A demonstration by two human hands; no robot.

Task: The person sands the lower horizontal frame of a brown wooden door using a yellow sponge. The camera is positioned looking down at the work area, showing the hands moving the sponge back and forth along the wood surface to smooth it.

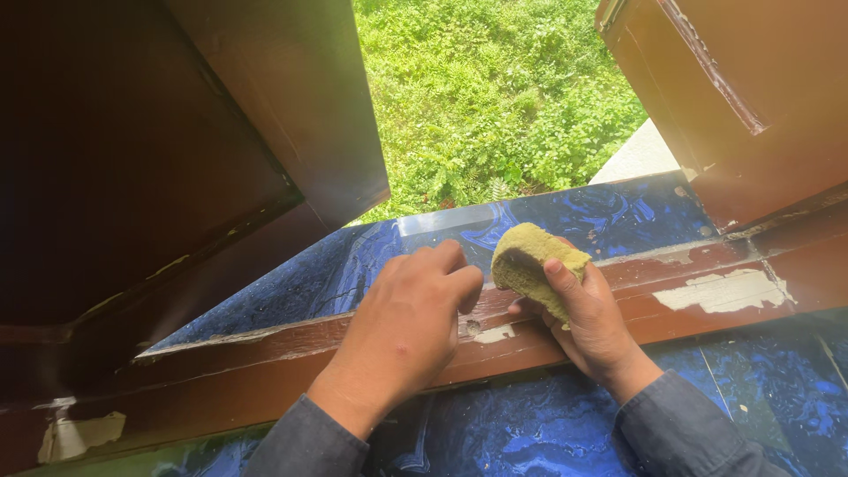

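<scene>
— Where is the sponge (533, 267) relative to the hands?

— It sits in the right hand (590, 320), right of centre, just above the brown wooden sill rail (707, 300). The fingers curl round it from behind and below, folding it; one fingertip shows on its front face. The hand is closed on it.

— And its long axis?

— Roughly from near-right up to far-left, tilted toward the left hand (405, 329), which is just beside it, though I cannot tell whether they touch.

— What is the left hand doing?

— Its fingers are bent down with the tips on the rail's far edge, near a chipped patch of paint (495, 333). It holds nothing that I can see.

— The surface?

— The rail runs left to right, rising to the right, with paint flaked off in pale patches. Blue marbled tile (565, 216) lies on its far side and on its near side.

— The room around?

— Dark brown shutters (291, 115) open outward on both sides; between them, sunlit green plants (495, 97) lie beyond.
</scene>
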